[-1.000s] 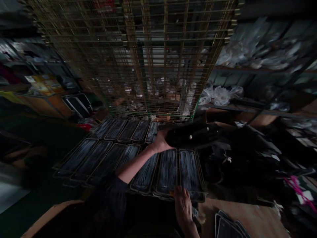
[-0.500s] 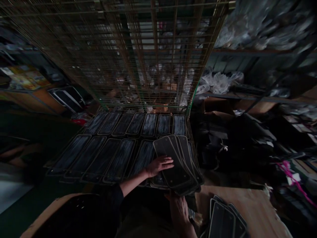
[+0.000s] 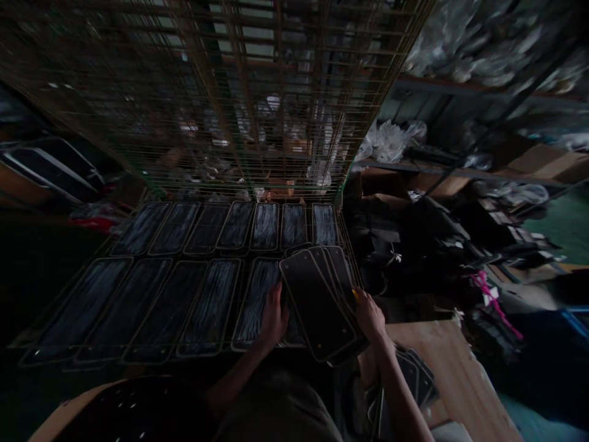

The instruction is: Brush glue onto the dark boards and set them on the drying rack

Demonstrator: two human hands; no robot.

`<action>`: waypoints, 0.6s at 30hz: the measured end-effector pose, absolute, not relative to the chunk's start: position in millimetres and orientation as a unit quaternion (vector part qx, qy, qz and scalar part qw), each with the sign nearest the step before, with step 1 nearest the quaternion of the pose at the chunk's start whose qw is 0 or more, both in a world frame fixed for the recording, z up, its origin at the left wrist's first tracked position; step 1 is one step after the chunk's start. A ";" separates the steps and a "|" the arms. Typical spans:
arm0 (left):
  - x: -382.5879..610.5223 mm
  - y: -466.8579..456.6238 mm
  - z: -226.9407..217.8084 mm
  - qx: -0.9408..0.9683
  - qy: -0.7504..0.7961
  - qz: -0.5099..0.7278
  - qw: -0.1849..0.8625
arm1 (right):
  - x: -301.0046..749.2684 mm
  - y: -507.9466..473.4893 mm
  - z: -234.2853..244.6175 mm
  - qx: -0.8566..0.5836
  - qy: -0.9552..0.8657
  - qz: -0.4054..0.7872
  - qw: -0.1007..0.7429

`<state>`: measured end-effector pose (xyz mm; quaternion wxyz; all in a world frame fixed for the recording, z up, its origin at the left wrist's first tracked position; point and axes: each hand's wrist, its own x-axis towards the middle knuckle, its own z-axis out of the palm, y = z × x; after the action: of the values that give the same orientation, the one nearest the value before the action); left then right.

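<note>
A fanned stack of flat black panels with pale rims and small studs at the corners lies on the near right of the wire rack. My left hand is beside the stack's left edge, fingers stretched upward and palm towards it. At the right edge is my right hand, its fingers closed around something mostly hidden; only a small yellow tip shows. Two rows of similar panels lie on the rack, several with streaky whitish faces, such as the panel left of my hands.
Upright wire mesh rises behind the rows. To the right, a wooden board bears more loose black panels. Shelves with clear plastic bags and dark piled goods stand beyond. A black round-edged surface is at lower left.
My left hand has come off the top of the stack to its left side. My right hand has risen from below to the right edge. The view has shifted to the right.
</note>
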<state>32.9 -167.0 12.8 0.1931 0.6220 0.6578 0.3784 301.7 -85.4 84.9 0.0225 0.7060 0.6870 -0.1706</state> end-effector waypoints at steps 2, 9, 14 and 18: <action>44.4 -161.0 4.5 0.571 0.673 0.415 0.222 | 295.2 -84.6 72.4 0.724 0.669 -0.164 0.032; 81.9 -129.7 10.8 0.603 0.654 0.392 0.234 | 283.4 -123.1 67.0 0.744 0.641 -0.164 0.090; 76.4 -124.8 17.3 0.649 0.631 0.368 0.213 | 270.9 -133.0 73.6 0.738 0.651 -0.146 0.104; 68.7 -128.5 20.1 0.633 0.644 0.350 0.248 | 289.7 -147.8 108.0 0.741 0.660 -0.115 0.037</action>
<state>68.7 -128.5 20.1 0.2484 0.6326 0.6445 0.3504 289.7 -147.8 108.0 0.0374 0.7410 0.6604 -0.1154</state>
